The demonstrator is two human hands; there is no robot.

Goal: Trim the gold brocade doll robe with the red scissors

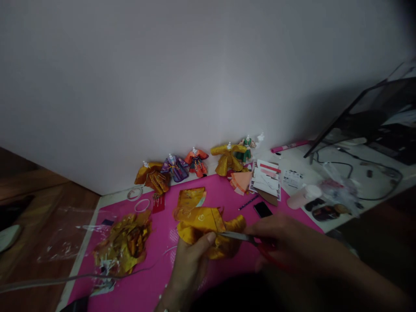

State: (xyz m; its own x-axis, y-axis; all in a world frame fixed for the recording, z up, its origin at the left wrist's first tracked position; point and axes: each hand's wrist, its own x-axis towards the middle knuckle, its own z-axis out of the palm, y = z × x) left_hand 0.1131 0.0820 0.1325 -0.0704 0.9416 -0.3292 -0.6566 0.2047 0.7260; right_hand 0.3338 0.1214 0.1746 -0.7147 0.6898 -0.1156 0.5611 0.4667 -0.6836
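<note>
My left hand (193, 260) grips a small golden-yellow satin doll garment (199, 219), its thumb pressed on the cloth from the front. In my right hand (282, 238) is a pair of red-handled scissors (237, 235), fingers wrapped round the handles. The blades point left and their tips touch the garment beside my left thumb; whether they cut into the cloth I cannot tell. Just behind the garment lies a flat piece of yellow patterned fabric (191, 197) on the pink mat (162, 277).
Several small dressed mannequins, such as the orange-robed one (196, 162), stand along the wall. At left sits a clear bag with yellow fabric (125, 242); a cable (97, 276) runs nearby. Paper cards (266, 177), a dark phone-like block (262, 209), a pale bottle (303, 196) and a monitor (367, 91) are to the right.
</note>
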